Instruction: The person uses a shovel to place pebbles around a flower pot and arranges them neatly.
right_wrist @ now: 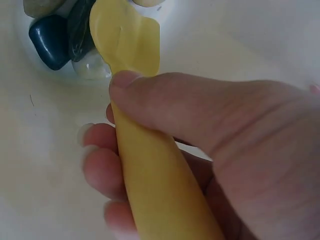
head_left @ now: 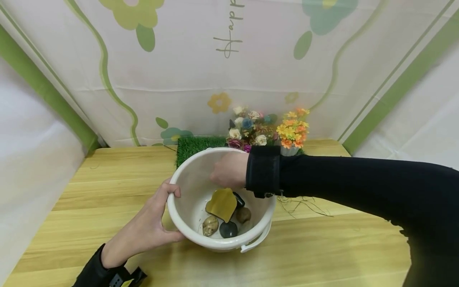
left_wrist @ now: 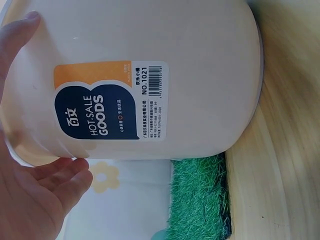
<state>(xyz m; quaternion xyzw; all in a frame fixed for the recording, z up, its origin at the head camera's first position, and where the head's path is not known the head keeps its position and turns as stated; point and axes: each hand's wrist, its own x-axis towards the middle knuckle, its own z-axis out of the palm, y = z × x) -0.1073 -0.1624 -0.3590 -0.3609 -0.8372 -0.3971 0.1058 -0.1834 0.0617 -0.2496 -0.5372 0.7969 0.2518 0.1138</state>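
Note:
A white plastic bucket [head_left: 215,242] is on the table, with its left rim gripped by my left hand [head_left: 152,219]. In the left wrist view the fingers lie against the bucket wall [left_wrist: 210,75], near a printed label [left_wrist: 112,102]. Reaching inside from the right, my right hand [head_left: 231,169] grips the handle of a yellow toy shovel [right_wrist: 155,185], thumb along its top. The shovel's blade [head_left: 221,203] is low in the bucket, over or beside several stones. Among them are a black stone [head_left: 228,230], a beige stone [head_left: 210,225] and a brown stone [head_left: 243,215].
Behind the bucket lies a green turf mat [head_left: 197,144]. Mixed artificial flowers [head_left: 247,123] and a white pot of orange and yellow flowers [head_left: 293,129] stand at the back. The bucket's handle [head_left: 256,243] hangs at its front right. Thin dark strands [head_left: 305,205] lie on the table.

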